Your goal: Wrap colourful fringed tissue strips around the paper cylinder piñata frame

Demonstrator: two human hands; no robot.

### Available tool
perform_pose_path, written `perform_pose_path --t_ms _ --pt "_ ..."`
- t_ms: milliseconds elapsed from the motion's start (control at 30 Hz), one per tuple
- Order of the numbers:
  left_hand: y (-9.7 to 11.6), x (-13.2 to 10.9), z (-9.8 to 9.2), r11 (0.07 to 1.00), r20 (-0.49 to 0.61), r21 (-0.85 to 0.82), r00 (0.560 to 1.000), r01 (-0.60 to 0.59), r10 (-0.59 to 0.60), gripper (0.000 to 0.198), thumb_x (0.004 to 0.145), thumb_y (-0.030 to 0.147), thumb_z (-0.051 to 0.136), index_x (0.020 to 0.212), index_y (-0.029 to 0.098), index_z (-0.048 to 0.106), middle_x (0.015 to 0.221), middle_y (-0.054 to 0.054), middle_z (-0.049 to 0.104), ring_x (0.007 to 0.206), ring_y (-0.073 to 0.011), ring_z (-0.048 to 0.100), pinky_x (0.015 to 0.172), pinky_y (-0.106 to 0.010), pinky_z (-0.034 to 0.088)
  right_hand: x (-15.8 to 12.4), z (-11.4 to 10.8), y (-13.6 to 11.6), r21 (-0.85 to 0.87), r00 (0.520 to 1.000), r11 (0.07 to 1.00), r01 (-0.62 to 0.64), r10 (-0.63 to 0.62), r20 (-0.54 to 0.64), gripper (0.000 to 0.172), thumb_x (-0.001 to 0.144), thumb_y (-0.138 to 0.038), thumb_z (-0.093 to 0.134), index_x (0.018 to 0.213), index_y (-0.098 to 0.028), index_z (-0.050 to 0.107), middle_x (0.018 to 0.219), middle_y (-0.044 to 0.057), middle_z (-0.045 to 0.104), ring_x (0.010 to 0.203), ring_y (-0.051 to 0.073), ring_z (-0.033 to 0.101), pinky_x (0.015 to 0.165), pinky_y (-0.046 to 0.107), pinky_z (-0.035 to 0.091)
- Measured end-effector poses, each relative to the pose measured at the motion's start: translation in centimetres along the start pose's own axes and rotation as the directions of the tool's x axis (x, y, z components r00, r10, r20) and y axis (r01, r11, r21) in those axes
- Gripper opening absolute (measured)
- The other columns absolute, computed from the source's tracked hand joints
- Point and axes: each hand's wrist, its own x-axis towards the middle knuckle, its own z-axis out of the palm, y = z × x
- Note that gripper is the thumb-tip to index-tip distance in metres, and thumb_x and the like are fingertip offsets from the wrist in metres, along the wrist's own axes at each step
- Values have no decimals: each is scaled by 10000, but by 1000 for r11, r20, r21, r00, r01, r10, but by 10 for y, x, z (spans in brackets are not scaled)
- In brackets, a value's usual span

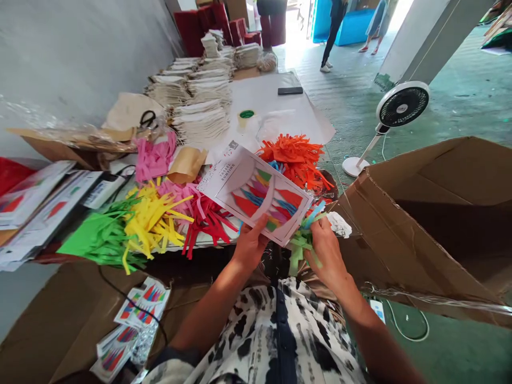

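My left hand [252, 242] grips the lower edge of a printed tassel bunting card [256, 189], which is tilted in front of me and shows a picture of coloured tassels. At the card's lower right corner, my right hand [326, 242] is closed around green and blue tissue tassels [300, 245]; their strips hang below the fingers. Beyond the card lies a heap of orange tassels [294, 154]. To its left are red tassels [206, 216], yellow tassels [154, 218], green tassels [100, 234] and pink tassels [154, 160].
Stacks of cream bundles [204, 101], a tape roll [246, 117], a black phone [290, 90] and scissors [148, 118] lie on the table. An open cardboard box [400, 224] and a fan [402, 106] stand right. Packed cards [142, 304] lie lower left. Two people stand far back.
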Motion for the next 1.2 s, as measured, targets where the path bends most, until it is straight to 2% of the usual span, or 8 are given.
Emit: perform_pose_path --t_ms 133,300,433,633,800,933,1100,1200 --pt "6 3 2 997 -27 -80 1000 -15 13 291 829 261 907 1074 170 779 1080 -44 839 949 -187 805 857 -293 676 -5 -9 -5 -40 995 996 77 -74 70 378 777 -135 616 1150 -201 609 1228 149 630 1151 326 643 914 435 565" --pt "15 6 5 979 -50 -194 998 -56 47 248 954 228 790 1190 171 743 1172 -46 826 1026 -162 796 919 -291 670 -18 -22 -8 -80 994 994 68 -74 -78 475 1019 -335 590 1484 -249 553 1372 123 668 1192 273 684 940 389 577" --pt "4 2 10 990 -10 -139 1000 12 -13 277 915 236 832 1171 180 741 1137 -37 832 1004 -177 803 906 -313 681 -20 -4 -11 -113 991 993 13 -27 -128 309 1062 -329 511 1249 -208 726 1044 96 768 901 234 740 770 330 573" --pt "-10 -3 14 986 22 -112 992 123 -122 361 878 271 871 1202 209 723 1168 -18 824 1009 -166 803 903 -284 675 -1 13 -15 85 973 995 -57 75 -220 208 896 -199 579 1001 -182 757 969 87 788 888 251 740 777 344 578" --pt "-6 -4 11 980 109 -45 977 191 -185 352 882 316 866 1181 177 743 1130 -48 834 1000 -191 807 921 -301 671 2 6 -2 257 994 961 102 -90 -59 196 815 -164 573 825 -213 762 863 24 787 787 220 734 745 334 600" --pt "-7 -12 11 982 151 24 971 186 -187 382 824 326 913 1134 160 764 1121 -69 835 965 -211 810 888 -316 674 -5 7 13 77 961 962 261 -251 -120 178 784 -146 606 784 -230 763 931 68 804 922 269 762 865 415 633" --pt "-7 -21 15 973 158 110 963 202 -218 466 754 387 963 1125 175 777 1117 -78 835 962 -240 814 853 -337 689 -13 22 23 -44 921 974 221 -223 -320 300 864 -187 604 1109 -217 775 1161 139 785 1210 355 708 990 536 618" --pt "-6 -22 17 945 170 212 943 249 -286 497 764 403 954 1163 164 779 1175 -108 822 1012 -272 811 865 -358 696 -11 31 21 -26 931 969 244 -242 -271 442 932 -281 605 1369 -259 669 1287 121 751 1309 342 662 1100 571 572"
